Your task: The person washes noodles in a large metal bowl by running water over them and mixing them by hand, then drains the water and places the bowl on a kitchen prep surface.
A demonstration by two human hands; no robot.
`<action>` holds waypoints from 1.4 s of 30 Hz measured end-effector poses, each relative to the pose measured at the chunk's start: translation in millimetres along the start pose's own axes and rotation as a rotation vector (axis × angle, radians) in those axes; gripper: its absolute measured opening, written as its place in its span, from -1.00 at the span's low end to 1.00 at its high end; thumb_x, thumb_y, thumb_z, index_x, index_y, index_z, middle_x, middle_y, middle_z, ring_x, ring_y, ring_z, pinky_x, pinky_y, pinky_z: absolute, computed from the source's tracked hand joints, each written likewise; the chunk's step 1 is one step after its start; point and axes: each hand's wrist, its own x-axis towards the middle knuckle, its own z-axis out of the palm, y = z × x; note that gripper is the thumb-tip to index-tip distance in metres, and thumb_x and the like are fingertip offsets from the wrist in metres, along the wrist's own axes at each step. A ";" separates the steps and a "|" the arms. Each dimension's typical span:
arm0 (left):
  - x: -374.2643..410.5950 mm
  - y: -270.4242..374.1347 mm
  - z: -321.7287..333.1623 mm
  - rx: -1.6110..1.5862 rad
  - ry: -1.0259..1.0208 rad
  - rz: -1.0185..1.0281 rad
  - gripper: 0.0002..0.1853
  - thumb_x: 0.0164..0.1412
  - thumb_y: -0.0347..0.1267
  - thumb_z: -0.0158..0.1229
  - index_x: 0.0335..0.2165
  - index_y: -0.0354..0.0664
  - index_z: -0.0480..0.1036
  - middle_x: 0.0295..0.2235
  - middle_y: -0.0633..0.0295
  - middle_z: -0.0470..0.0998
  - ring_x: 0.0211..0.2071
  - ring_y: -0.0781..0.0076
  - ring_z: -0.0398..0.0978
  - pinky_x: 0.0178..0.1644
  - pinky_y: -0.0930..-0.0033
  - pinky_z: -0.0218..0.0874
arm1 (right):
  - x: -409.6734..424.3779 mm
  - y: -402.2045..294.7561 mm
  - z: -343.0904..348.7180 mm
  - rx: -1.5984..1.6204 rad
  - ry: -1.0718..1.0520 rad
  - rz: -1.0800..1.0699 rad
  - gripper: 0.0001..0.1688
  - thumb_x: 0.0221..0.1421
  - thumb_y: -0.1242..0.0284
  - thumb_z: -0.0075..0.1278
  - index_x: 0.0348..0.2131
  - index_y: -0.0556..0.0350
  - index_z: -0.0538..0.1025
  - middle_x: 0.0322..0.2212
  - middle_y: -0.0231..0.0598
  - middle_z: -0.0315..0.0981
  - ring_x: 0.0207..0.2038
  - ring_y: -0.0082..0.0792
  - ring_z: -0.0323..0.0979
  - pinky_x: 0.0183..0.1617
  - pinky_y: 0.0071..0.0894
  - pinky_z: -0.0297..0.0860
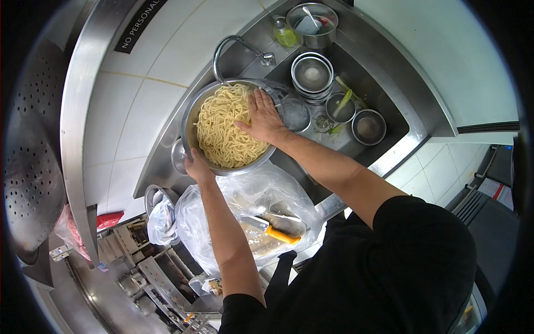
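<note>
A wide metal bowl (185, 110) filled with thick yellow noodles (229, 129) rests at the sink's left side, beneath the faucet. My left hand (198, 166) grips its near left rim, thumb on top and the other fingers mostly hidden. Flat on the right part of the noodles lies my right hand (265, 117), palm down, thumb spread away from the fingers and nothing held. Clear plastic film (273, 89) shows beyond the fingertips at the bowl's right edge. A small round metal dish (179, 156) sits by the left hand, partly covered by the bowl.
Stacked metal bowls (313, 75) and green vegetable scraps (343, 103) lie in the sink (392, 125). The curved faucet (217, 58) rises behind the noodles. Below my arms, a knife with an orange handle (283, 235) lies over a clear plastic bag (196, 225). A soap bottle (285, 35) stands behind.
</note>
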 end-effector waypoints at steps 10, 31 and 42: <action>1.9 -2.9 0.4 -0.011 -0.009 -0.016 -0.33 0.38 -0.27 0.17 0.26 -0.50 0.17 0.11 -0.11 0.45 0.04 0.17 0.51 0.05 0.25 0.41 | -0.7 1.6 1.1 -0.009 0.016 -0.005 0.21 0.22 -0.20 -0.07 0.34 0.53 0.00 0.38 0.46 -0.23 0.47 0.24 -0.30 0.54 0.02 -0.31; -7.8 3.0 9.4 -0.062 0.040 0.022 -0.60 0.39 -0.32 0.15 0.02 -0.46 0.40 -0.10 0.06 0.58 -0.18 0.32 0.55 -0.12 0.30 0.42 | 3.6 -6.8 19.3 0.013 -0.036 0.046 0.23 0.20 -0.25 -0.11 0.42 0.32 -0.06 0.42 0.37 -0.30 0.49 0.20 -0.35 0.54 -0.03 -0.38; -2.4 -6.6 3.1 -0.087 0.025 0.008 -0.53 0.39 -0.32 0.15 0.12 -0.43 0.34 -0.02 0.05 0.55 -0.11 0.33 0.53 -0.04 0.31 0.41 | 4.7 -23.7 21.6 0.077 -0.099 0.061 0.24 0.18 -0.22 -0.03 0.41 0.33 -0.06 0.41 0.39 -0.31 0.49 0.22 -0.38 0.54 0.01 -0.32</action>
